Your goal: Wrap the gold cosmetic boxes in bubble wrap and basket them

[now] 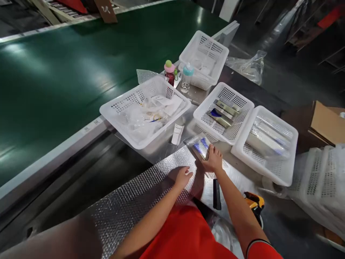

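my right hand [214,160] lies flat on a small bubble-wrapped item [201,146], fingers spread over its near edge and pressing rather than gripping it. that item is my landmark: it sits on the far end of the bubble wrap sheet [140,196], which runs back from it along the surface [198,95] toward me. my left hand [183,177] rests just nearer than the item, palm down on the sheet, fingers loosely curled and holding nothing.

beyond the item to the left stands a white basket [113,111] of clear bags, with a small paper label [178,133] between the two. straight beyond it is a second basket [201,115] with a few flat packs, and to its right a third basket [269,169] of wrapped pieces, its near corner just beside my right hand. a black tool [217,194] lies nearer than the item, beside my right forearm. the open room is to the left of the item, over the sheet, out to the edge by the green conveyor belt [67,72].
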`<control>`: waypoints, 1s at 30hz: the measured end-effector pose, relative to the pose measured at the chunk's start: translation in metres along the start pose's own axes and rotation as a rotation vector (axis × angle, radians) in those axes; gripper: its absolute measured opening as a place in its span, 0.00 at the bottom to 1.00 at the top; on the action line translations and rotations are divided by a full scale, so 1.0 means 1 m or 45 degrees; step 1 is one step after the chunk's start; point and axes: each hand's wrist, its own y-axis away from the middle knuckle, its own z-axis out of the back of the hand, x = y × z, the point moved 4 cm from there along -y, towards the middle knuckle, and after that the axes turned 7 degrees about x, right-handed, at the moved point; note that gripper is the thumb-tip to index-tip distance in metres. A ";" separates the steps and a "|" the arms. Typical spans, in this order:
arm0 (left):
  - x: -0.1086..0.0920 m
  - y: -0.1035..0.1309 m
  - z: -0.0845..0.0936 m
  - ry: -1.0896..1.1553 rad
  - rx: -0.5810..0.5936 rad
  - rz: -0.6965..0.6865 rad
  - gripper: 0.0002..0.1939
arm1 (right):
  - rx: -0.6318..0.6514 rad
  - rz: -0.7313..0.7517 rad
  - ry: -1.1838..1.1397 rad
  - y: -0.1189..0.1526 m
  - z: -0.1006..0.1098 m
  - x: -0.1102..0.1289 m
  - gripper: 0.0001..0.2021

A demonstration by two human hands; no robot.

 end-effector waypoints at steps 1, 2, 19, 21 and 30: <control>0.001 0.003 0.007 -0.007 0.012 0.005 0.16 | -0.046 -0.003 0.028 0.001 0.001 0.001 0.52; 0.002 0.006 0.016 -0.005 0.028 0.012 0.16 | -0.110 -0.009 0.048 0.005 0.001 0.005 0.51; -0.008 0.014 0.048 0.291 -0.049 0.033 0.13 | -0.368 0.162 -0.041 0.115 -0.018 0.103 0.25; -0.011 0.016 0.052 0.325 -0.074 0.010 0.11 | -0.329 0.346 0.024 0.122 -0.010 0.111 0.22; -0.015 0.033 0.091 0.324 -0.109 -0.016 0.08 | -0.114 0.128 -0.091 0.108 -0.035 0.119 0.42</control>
